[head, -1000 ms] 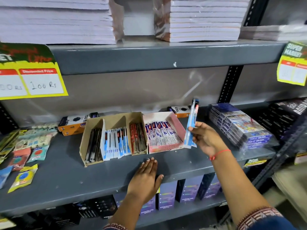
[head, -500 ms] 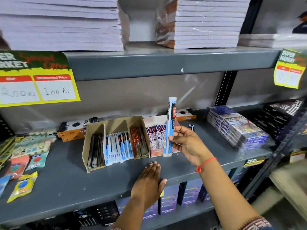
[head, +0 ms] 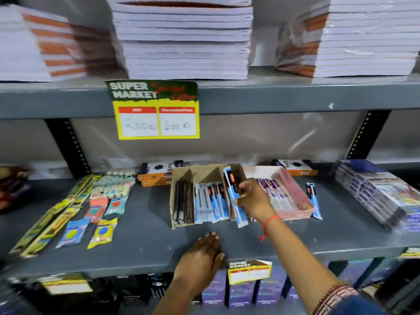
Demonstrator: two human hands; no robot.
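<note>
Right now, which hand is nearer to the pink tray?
Right. The right hand holds a blue pen packet at the left side of the pink tray. The left hand lies flat on the front edge of the shelf, farther toward the viewer.

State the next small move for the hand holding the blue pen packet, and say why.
Probably lower the blue pen packet into the cardboard box's middle compartment and release. The right hand grips it tilted, right beside the matching blue packets lying there.
</note>
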